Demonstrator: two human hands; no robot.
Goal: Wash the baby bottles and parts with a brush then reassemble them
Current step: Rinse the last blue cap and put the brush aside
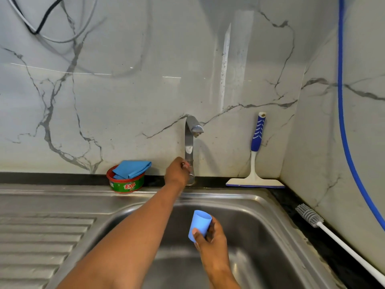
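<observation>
I read: left hand [177, 171] grips tap [189, 142] at 12, for water; right hand [210, 240] holds blue cap [199, 224] below at 6, ready for rinse.

One word reads clearly — "EXO" — on the red-rimmed green tub [126, 183].

Squeegee [253, 178] against wall; cloth [131, 168] atop Exo tub [127, 185].

A light blue, cup-shaped bottle cap [199, 224] is held above the steel sink [260, 205], open end tilted up and away, pinched by the right hand [211, 238]. A bottle brush [310, 215], grey-bristled with a long white handle, is laid flat on the dark counter [333, 253] to the right, near the wall.
</observation>
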